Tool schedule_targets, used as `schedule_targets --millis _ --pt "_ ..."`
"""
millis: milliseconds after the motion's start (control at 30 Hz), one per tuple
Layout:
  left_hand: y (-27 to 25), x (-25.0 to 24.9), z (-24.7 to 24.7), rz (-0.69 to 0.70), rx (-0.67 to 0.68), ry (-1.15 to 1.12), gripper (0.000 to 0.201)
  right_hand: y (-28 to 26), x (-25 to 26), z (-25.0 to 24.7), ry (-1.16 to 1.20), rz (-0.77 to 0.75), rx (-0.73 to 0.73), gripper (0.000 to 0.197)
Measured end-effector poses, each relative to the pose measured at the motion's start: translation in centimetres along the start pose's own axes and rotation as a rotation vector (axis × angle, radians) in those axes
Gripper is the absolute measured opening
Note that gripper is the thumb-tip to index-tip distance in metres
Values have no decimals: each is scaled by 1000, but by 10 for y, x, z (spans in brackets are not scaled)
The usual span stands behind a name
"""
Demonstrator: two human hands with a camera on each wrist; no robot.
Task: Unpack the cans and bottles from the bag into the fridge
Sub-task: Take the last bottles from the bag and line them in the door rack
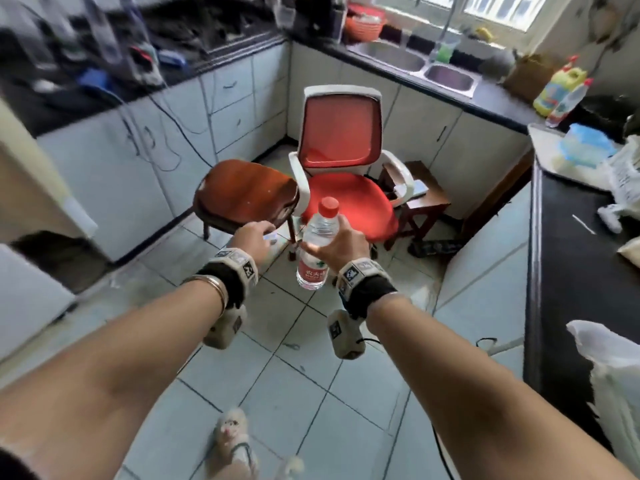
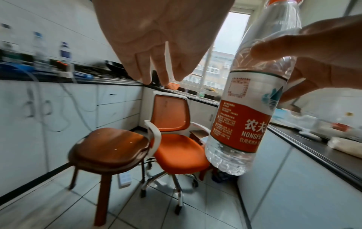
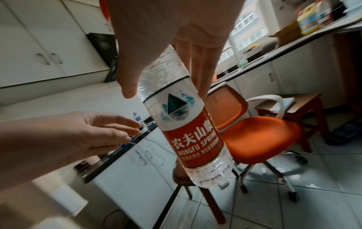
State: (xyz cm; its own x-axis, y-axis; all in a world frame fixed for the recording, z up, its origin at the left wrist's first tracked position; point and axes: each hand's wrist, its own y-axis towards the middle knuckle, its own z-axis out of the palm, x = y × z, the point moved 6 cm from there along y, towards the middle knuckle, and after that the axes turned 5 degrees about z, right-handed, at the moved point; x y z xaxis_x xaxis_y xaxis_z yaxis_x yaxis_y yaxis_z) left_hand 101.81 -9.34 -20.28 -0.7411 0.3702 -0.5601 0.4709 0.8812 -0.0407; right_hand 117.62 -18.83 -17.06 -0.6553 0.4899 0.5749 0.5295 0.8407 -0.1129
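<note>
Right hand (image 1: 341, 245) fingers held the water bottle (image 1: 317, 247) above the orange chair (image 1: 349, 199); left hand (image 1: 251, 237) beside it, fingers loosely spread, empty. We'd support the base while carrying.

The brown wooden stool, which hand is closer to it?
Left. The left hand hangs open just by the front edge of the brown wooden stool, not touching it. The right hand is further off, holding the water bottle before the red chair.
</note>
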Motion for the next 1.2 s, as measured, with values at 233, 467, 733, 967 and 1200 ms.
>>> schedule_targets --millis 233,467,733,967,1200 --pt "-67 107 -89 -206 -146 -13 40 -42 115 68 -28 -184 119 72" --pt "-123 214 -186 -284 -249 -8 39 -80 245 141 -15 -300 151 84" --pt "-154 310 -291 -286 -345 -14 38 -116 377 211 20 -361 159 75" --pt "-141 359 -348 -304 -389 -38 39 -108 465 237 6 -439 146 87" --pt "-119 393 -385 -385 -415 -73 34 -80 526 255 11 -486 156 94"
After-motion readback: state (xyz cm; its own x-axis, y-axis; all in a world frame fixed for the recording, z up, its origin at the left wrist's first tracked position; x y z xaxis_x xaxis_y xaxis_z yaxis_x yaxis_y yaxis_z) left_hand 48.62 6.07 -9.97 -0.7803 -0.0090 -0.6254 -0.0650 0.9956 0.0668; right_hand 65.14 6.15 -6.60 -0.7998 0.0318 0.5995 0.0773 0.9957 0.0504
